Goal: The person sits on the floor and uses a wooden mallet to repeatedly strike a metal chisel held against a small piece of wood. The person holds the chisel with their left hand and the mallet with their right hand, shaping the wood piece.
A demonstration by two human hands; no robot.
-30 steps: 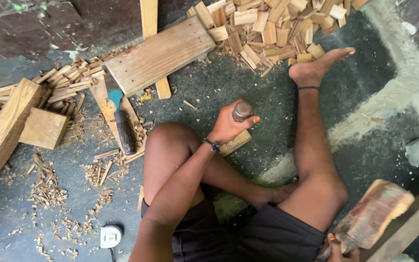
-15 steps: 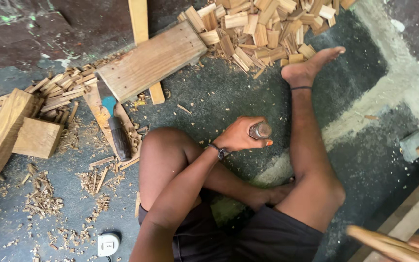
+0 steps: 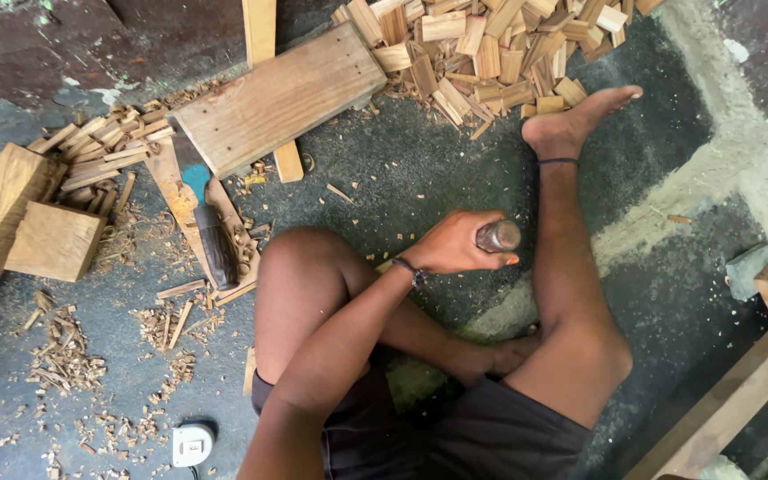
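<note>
Head view looks down on a person seated on a dark floor (image 3: pixel 420 169), legs crossed. Left hand (image 3: pixel 455 244) is clenched round a short dark handle (image 3: pixel 498 236) — its round end shows past the fingers — held above the floor between the raised left knee and the right shin. Right hand is out of sight. A board (image 3: pixel 277 98) lies toward the floor's far edge, with a heap of offcuts (image 3: pixel 491 44) to its right. A hatchet (image 3: pixel 211 231) rests on a plank beside the knee — shavings (image 3: pixel 64 356) lie scattered near a block (image 3: pixel 51 240) at the left edge.
</note>
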